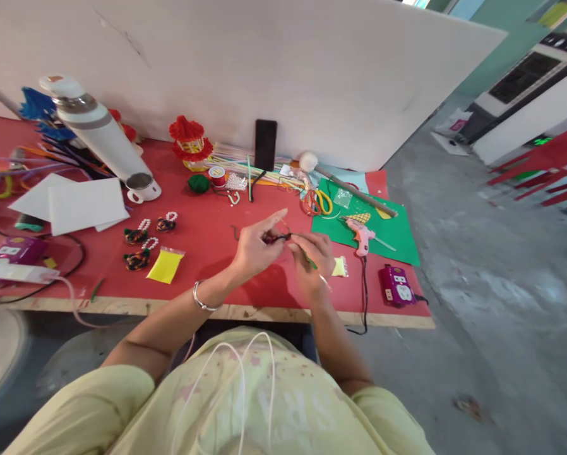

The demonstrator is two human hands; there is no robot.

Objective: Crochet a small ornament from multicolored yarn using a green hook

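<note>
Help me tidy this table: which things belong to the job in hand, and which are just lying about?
Likely part of the job:
small dark piece between left hand and right hand
white beads
three bead-looped trinkets
pink glue gun

Likely just lying about:
white flask
cup
black phone

Left fingers [267, 225] close beside curled right fingers [312, 245], both forearms [168, 322] angled inward.

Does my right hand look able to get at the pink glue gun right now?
Probably yes: nothing stands between your right hand and the pink glue gun to its right, though that hand is busy holding a small dark piece with the left hand.
</note>
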